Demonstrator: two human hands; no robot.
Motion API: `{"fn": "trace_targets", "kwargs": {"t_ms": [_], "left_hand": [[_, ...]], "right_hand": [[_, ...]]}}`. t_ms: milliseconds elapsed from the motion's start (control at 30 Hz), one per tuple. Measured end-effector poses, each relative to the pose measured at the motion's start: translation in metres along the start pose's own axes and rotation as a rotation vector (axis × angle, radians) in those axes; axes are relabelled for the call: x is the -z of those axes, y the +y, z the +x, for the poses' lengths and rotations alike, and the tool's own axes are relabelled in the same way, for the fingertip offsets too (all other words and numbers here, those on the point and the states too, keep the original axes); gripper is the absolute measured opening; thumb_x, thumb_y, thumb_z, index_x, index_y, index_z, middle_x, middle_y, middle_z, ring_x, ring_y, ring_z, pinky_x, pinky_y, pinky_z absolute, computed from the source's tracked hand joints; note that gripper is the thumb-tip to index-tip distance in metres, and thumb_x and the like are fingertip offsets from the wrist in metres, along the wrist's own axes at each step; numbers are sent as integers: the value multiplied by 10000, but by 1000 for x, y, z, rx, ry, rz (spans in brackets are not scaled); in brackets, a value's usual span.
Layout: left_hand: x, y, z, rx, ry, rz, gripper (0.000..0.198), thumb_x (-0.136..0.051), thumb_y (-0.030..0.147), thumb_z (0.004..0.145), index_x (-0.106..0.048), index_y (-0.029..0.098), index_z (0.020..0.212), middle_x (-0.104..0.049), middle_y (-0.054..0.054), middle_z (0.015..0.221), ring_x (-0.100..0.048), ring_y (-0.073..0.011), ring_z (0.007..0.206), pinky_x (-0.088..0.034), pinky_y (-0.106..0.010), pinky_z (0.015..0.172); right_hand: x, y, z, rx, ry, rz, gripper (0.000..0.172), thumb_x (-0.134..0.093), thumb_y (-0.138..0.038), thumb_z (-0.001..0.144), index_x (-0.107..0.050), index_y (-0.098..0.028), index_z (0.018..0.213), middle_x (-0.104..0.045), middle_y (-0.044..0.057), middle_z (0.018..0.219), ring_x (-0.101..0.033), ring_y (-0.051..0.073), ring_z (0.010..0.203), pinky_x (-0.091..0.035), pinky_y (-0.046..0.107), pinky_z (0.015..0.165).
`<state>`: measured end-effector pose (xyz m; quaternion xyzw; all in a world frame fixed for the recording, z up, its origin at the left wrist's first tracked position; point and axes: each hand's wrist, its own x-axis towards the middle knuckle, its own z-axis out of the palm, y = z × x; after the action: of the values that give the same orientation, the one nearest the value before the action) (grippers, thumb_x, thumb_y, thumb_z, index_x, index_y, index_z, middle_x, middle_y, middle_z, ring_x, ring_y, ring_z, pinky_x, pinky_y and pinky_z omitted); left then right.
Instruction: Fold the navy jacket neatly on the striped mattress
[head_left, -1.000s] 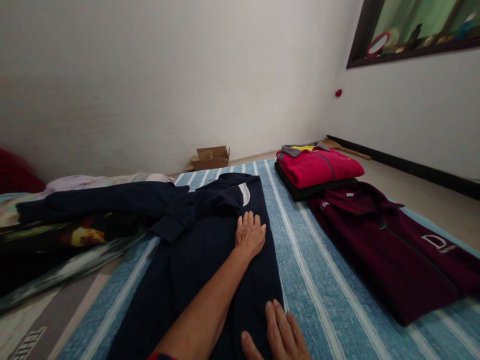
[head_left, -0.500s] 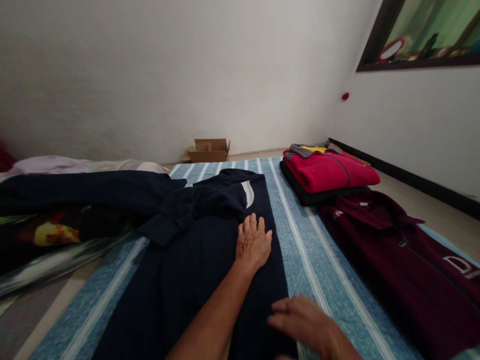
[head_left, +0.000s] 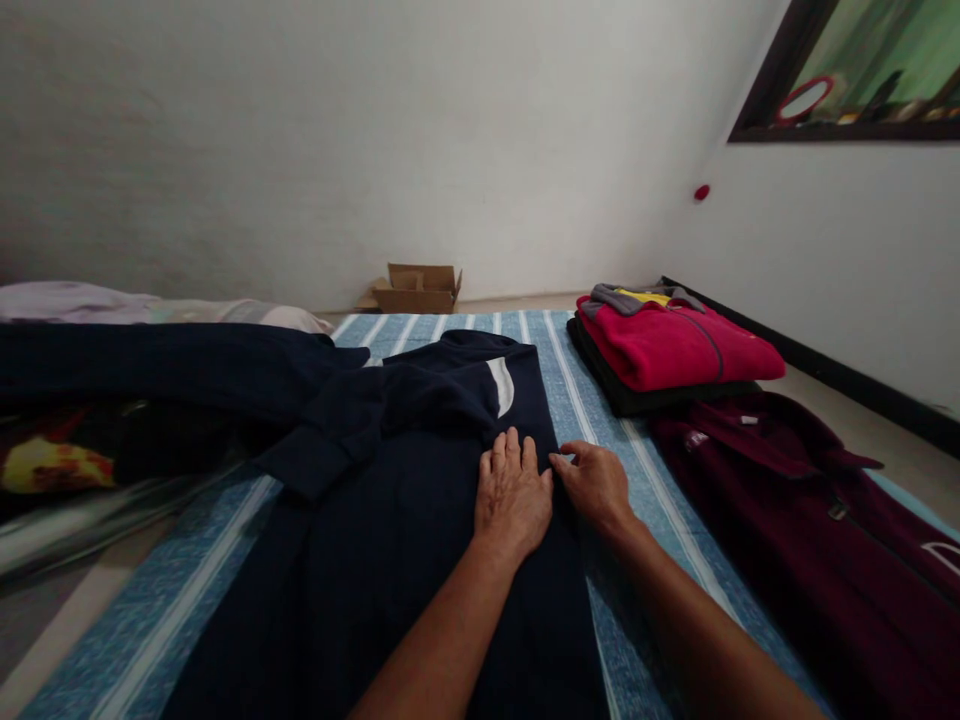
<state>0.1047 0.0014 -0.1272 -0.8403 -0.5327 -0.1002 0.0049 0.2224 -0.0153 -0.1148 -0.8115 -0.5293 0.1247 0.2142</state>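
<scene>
A navy long-sleeved top [head_left: 420, 560] lies spread on a blue bed sheet with white stripes [head_left: 225, 560]. One sleeve is folded across its upper part, and a white curved patch [head_left: 502, 387] shows near the shoulder. My left hand [head_left: 514, 495] rests flat on the top, fingers stretched forward just below that patch. At the right edge of the cloth, my right hand [head_left: 598, 484] is closed in a pinch on the fabric, with thumb and forefinger close together. The other sleeve [head_left: 165, 355] reaches out to the left.
Right of the top lies a maroon zip garment [head_left: 795, 540]. Behind it sits a folded stack with a red garment [head_left: 682, 340] over a black one [head_left: 622, 385]. A cardboard box [head_left: 416, 290] stands by the wall. Dark patterned cloth [head_left: 67, 465] bunches at left.
My right hand has moved forward from the near right to the top's right edge and pinched it. The left hand stays flat in place. The view has shifted slightly.
</scene>
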Motion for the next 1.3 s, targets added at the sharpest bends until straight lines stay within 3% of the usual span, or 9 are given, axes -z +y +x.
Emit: {"fn": "trace_targets", "kwargs": {"t_ms": [267, 567, 800, 1033, 1133, 1200, 1300], "left_hand": [[-1, 0, -1, -11, 17, -9, 505, -331, 407, 905, -419, 129, 1317, -360, -144, 1420, -282, -278, 1312, -254, -424, 1038], [-1, -1, 0, -10, 19, -14, 504, -318, 409, 908, -418, 128, 1314, -364, -148, 1417, -289, -278, 1308, -251, -424, 1036], [-3, -1, -1, -11, 38, -20, 506, -325, 403, 898, -419, 130, 1313, -366, -144, 1416, -284, -277, 1310, -250, -425, 1035], [-5, -1, 1, -15, 60, -25, 501, -321, 406, 897, -424, 130, 1303, -372, -147, 1411, -278, -277, 1309, -242, -424, 1031], [-5, 0, 1, -11, 66, -26, 504, -325, 407, 895, -422, 124, 1301, -370, -151, 1411, -275, -279, 1309, -235, -422, 1031], [-4, 0, 1, -10, 59, -28, 505, -329, 404, 893, -419, 121, 1301, -368, -152, 1411, -273, -279, 1309, -234, -421, 1029], [-3, 1, 2, -20, 41, -32, 503, -325, 399, 893, -414, 117, 1300, -358, -156, 1416, -264, -280, 1314, -231, -419, 1026]], "right_hand": [[-2, -10, 3, -13, -7, -161, 244, -495, -355, 825, -687, -260, 943, -704, 69, 871, -643, 237, 846, -421, 292, 649], [-5, -9, 9, -35, -14, -137, 219, -489, -312, 810, -693, -247, 859, -701, 74, 858, -640, 234, 840, -413, 289, 649], [-2, 2, 14, -16, -2, 117, 218, -463, -261, 800, -662, -180, 763, -690, 103, 821, -628, 218, 823, -420, 279, 678], [7, 17, 5, -44, -56, 429, 255, -402, -331, 817, -572, -157, 738, -602, 10, 547, -565, 131, 481, -422, 215, 460], [24, 23, -18, -73, -152, 642, 232, -474, -383, 776, -527, -176, 685, -532, -30, 459, -490, 110, 395, -382, 211, 410], [40, 30, -41, -65, -303, 797, 238, -551, -401, 725, -517, -182, 639, -496, -48, 420, -444, 94, 373, -350, 207, 405], [70, 47, -84, -36, -565, 827, 263, -628, -420, 673, -531, -186, 603, -501, -43, 425, -431, 88, 378, -322, 210, 410]]}}
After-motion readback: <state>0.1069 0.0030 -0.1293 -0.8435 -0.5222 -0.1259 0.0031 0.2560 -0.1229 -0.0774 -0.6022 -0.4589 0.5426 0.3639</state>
